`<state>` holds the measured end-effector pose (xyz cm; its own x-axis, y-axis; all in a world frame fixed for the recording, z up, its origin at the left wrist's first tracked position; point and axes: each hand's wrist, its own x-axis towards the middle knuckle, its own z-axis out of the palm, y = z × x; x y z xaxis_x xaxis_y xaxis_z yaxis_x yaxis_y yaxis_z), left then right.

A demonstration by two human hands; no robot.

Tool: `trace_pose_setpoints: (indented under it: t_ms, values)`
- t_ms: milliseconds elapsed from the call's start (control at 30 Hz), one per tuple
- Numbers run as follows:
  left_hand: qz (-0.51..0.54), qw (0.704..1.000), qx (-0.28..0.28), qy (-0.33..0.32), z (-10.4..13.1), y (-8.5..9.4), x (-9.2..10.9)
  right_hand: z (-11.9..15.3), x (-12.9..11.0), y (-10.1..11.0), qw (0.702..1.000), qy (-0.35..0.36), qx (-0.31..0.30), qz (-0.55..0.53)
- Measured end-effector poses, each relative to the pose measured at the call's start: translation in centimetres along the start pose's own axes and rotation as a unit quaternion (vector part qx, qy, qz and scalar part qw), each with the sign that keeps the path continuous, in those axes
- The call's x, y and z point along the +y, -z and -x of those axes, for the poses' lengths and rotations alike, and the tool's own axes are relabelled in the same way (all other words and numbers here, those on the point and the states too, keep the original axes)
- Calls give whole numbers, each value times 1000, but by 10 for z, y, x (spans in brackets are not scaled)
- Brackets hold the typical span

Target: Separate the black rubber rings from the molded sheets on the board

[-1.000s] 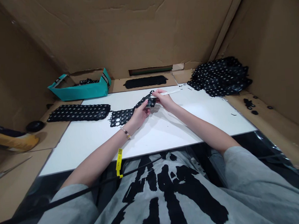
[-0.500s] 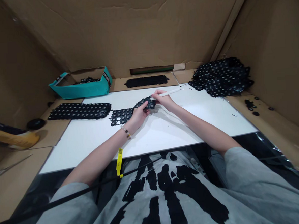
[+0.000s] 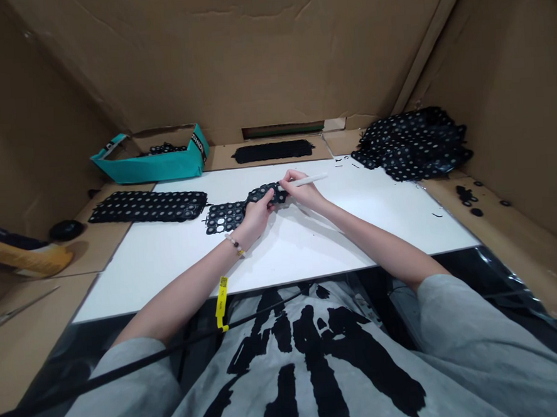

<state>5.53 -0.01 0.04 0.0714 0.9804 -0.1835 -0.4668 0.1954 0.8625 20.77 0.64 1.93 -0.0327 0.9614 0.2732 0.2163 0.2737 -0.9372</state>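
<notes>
A black sheet of round ringed pieces point(image 3: 226, 215) lies partly on the white board, its right end lifted and bent. My left hand point(image 3: 259, 215) is closed on that lifted end, thumb on top. My right hand point(image 3: 302, 189) pinches a slim white pen-like tool point(image 3: 312, 179), whose tip meets the sheet near my left thumb; the exact contact is hidden by my fingers. One or two holes in the sheet's left part show white through them. Left of it lies another black dotted sheet point(image 3: 149, 207), flat.
A teal box point(image 3: 153, 168) holding black pieces stands at the back left. A black strip point(image 3: 273, 151) lies behind the white board point(image 3: 355, 229). Black dotted sheets point(image 3: 411, 144) are heaped at the back right, loose black discs point(image 3: 475, 211) near them. Tweezers point(image 3: 23, 308) lie far left.
The white tool has tipped to a flatter angle and shifted slightly left and down with my right hand. My left hand and the sheet have barely moved.
</notes>
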Motion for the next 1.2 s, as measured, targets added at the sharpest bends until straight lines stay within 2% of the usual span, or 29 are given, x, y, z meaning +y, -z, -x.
trace_pose_setpoints:
  t_ms: [200,400,667,767,867,967,1067,1200]
  values:
    - [0,1000,-8,3,-3,4,-4,6,2,-6,995,58,22,82]
    - [9,999,-32,22,-3,1,2,5,1,-6,996,39,18,81]
    - [-1,997,-63,42,-3,0,6,2,2,-5,993,54,35,94]
    - [4,998,-51,43,-4,-1,6,-2,6,-4,998,32,34,46]
    - [14,998,-36,47,-5,0,8,-7,7,-3,994,-60,17,-88]
    - [20,998,-27,51,-5,1,10,-10,5,-1,970,-143,-21,-197]
    - [16,998,-34,49,-7,2,11,-9,2,0,966,-147,-47,-207]
    - [-39,997,-58,45,-8,4,11,-10,1,1,978,-120,-16,-170]
